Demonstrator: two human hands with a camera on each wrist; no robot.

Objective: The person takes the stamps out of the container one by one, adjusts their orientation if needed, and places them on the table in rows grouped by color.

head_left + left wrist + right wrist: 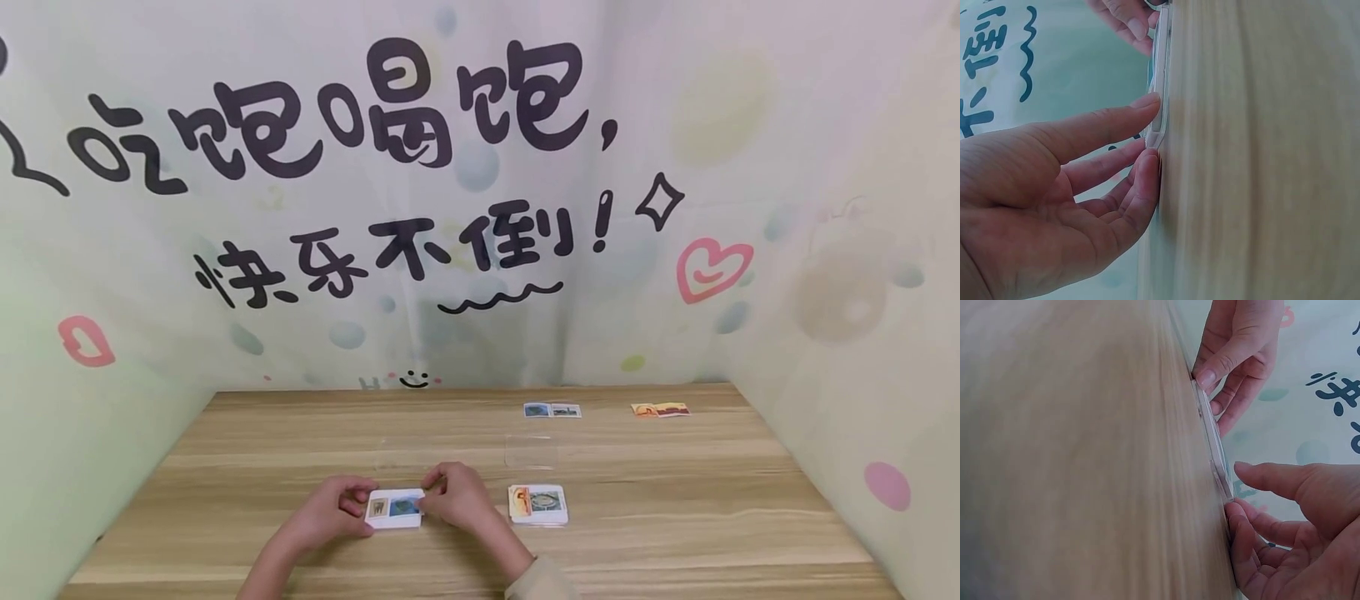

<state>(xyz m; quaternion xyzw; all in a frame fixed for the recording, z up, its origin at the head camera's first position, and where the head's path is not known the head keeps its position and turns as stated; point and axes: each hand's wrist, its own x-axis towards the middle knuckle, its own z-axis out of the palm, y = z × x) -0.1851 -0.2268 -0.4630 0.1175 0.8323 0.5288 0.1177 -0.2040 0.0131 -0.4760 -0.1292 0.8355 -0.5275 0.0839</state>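
A flat clear case (395,522) with a white face lies on the wooden table, showing a small brown stamp (379,507) and a blue stamp (405,506). At its left end, my left hand (333,512) grips the corners between thumb and fingers. Seen edge-on in the left wrist view, the case (1161,69) lies close along the tabletop. My right hand (457,497) is at the opposite end, overlapping the edge of the blue stamp. In the right wrist view its curled fingers (1241,534) meet the end of the case, with the thumb (1260,476) just over the face.
To the right lies a second white-faced case (555,515) bearing an orange stamp and a greenish one. Clear rectangular pieces (531,452) lie behind. Farther back are a blue-and-grey stamp pair (552,410) and an orange-and-red pair (660,410). A printed cloth (465,333) hangs behind the table.
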